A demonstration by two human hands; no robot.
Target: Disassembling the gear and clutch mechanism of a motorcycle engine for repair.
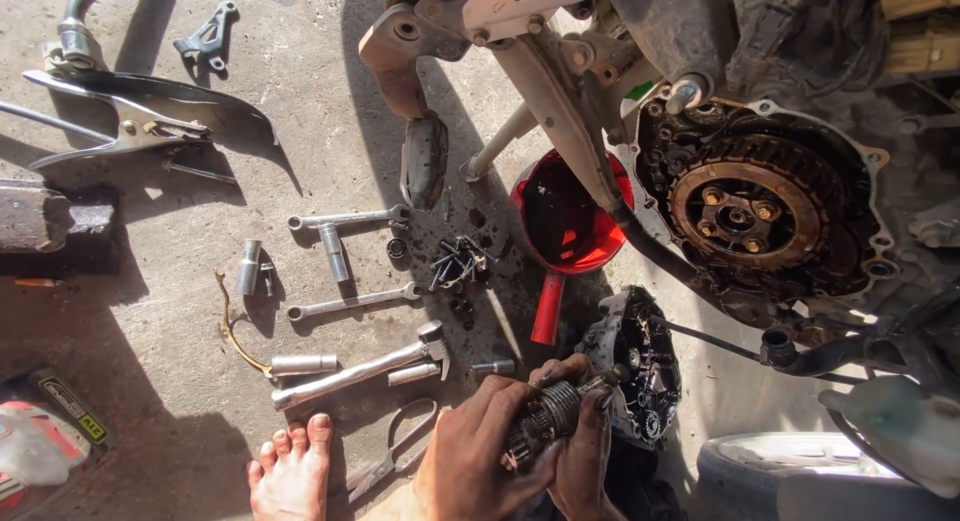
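Greasy steel fills the head view: both hands clamp a geared shaft with a coil spring [548, 416], left hand [470, 461] cupping it from below, right hand [585, 431] pinching its upper end, just above the removed engine cover [640, 366] on the concrete floor [160, 321]. Keeping the spring compressed squarely and fingertips off the teeth seems wise. Ratchet handle [360, 373] and loose bolts [458, 261] lie near.

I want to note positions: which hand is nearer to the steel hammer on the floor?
Left. The left hand is just right of the steel hammer; the right hand is farther right.
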